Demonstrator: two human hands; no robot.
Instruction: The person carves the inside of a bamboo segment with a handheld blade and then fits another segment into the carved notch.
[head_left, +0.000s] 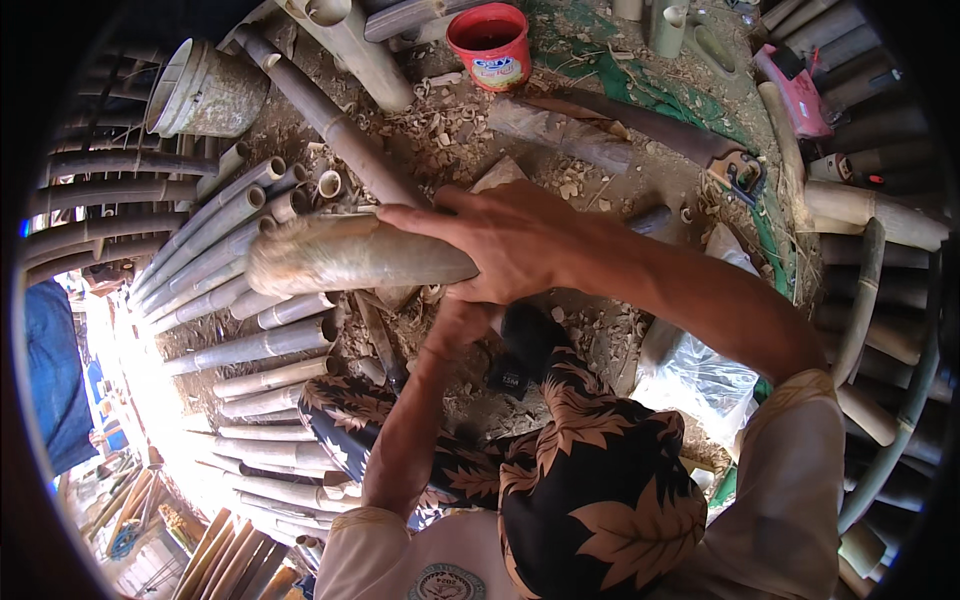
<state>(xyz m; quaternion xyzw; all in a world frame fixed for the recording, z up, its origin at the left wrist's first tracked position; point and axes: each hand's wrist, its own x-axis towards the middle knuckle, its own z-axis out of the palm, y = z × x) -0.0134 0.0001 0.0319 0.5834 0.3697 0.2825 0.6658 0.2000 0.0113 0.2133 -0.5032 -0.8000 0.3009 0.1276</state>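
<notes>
Shaving-strewn ground (pixel 445 140) lies beneath. Right grip (pixel 520 240) clasps a bamboo piece (pixel 370 255); left grip (pixel 465 322) closure cannot be told. Loose pressure could cause slippage.

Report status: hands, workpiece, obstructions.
Right hand gripping bamboo piece; left hand just below, grip hidden. Piece's left end blurred. Handsaw lies beyond, apart from both hands.

Two hands (pixel 520 238), one saw (pixel 650 122), one red tub (pixel 488 45)
</notes>
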